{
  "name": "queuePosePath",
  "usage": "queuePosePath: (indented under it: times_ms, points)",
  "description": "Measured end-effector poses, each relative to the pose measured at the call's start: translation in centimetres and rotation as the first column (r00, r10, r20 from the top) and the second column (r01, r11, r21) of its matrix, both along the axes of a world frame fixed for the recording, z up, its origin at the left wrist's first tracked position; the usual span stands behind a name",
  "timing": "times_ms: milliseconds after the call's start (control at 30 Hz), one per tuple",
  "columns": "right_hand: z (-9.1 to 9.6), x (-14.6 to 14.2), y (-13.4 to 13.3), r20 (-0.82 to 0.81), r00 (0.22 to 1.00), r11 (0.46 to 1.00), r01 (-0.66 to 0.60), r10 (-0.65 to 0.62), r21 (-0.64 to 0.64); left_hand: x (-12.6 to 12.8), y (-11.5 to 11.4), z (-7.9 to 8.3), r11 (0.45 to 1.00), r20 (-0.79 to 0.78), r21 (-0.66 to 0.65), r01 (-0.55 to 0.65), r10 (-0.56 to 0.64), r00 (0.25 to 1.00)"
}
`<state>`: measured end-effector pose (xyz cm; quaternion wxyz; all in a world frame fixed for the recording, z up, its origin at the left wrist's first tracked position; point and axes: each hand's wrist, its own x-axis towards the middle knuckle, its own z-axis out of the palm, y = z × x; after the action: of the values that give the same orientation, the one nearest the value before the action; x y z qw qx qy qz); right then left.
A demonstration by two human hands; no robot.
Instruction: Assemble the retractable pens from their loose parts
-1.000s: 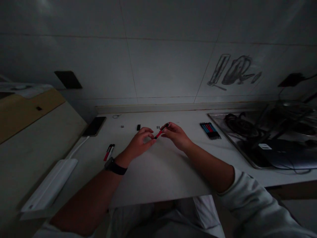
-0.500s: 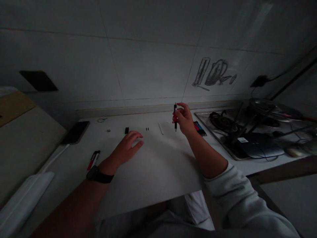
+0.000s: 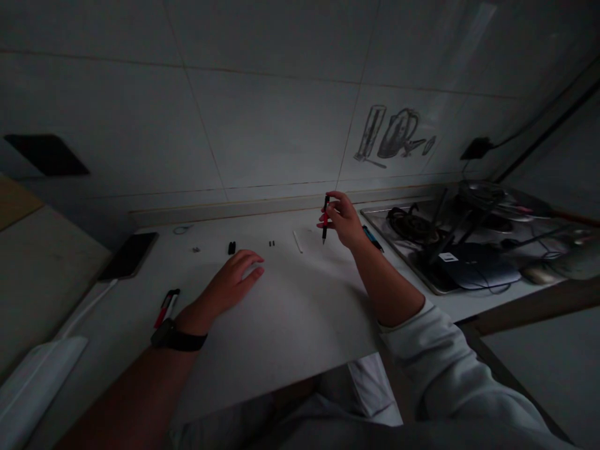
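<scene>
My right hand (image 3: 344, 220) grips a red and black pen (image 3: 325, 219) between thumb and fingers, its tip pointing down just above the white counter (image 3: 290, 312). My left hand (image 3: 233, 281) rests on the counter with thumb and fingers apart, holding nothing. Just beyond its fingers lie a small black piece (image 3: 232, 248) and two tiny dark pieces (image 3: 272, 243). A thin white stick (image 3: 297, 242) lies between my hands. Blue and black pens (image 3: 372, 239) are partly hidden behind my right wrist. Red, white and black markers (image 3: 166, 307) lie by my left wrist.
A dark phone (image 3: 129, 256) with a white cable lies at the left, near a white box-like object (image 3: 42, 375). At the right, a gas stove (image 3: 412, 228) carries a black router (image 3: 480, 265) with raised antennas. A tiled wall (image 3: 272, 125) closes the back.
The whole view has shifted slightly, so things appear further left. The pen in my right hand now leans a little, its tip toward the left. My left hand keeps its pose.
</scene>
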<state>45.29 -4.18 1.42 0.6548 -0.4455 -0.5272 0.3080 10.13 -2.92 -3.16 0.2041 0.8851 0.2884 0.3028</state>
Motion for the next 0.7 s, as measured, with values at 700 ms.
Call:
queuePosePath:
  times_ms: [700]
  points:
    - [1.2, 6.3, -0.4, 0.038, 0.966, 0.963, 0.252, -0.256, 0.101, -0.1, 0.1, -0.4, 1.000, -0.081, -0.029, 0.000, -0.003, 0.997]
